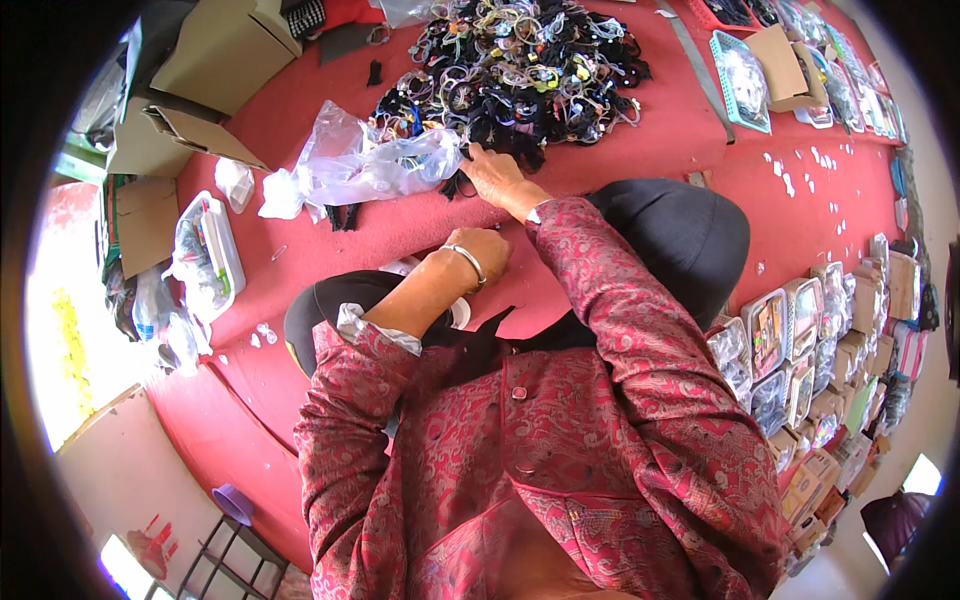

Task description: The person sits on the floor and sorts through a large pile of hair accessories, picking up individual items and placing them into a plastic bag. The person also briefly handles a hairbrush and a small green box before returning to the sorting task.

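Note:
A large heap of hair ties [530, 70], mostly black with coloured and clear beaded loops, lies on the red cloth in front of me. My right hand [500, 180] reaches to its near edge, fingers pinched together beside a clear plastic bag [380, 165]. Black loops [458, 185] show just under those fingertips; what they grip is too small to tell. Closer to my lap, my left hand [482, 252] is curled closed, a silver bangle on its wrist. Its fingertips are hidden. Below that wrist a white round object [460, 313] shows partly.
Open cardboard boxes [220, 55] stand at the far left, above a white tray [222, 250] of packaged goods. Rows of packed containers [768, 335] line the right side. A turquoise basket [742, 85] sits at the far right. White scraps [788, 180] are scattered on the red cloth.

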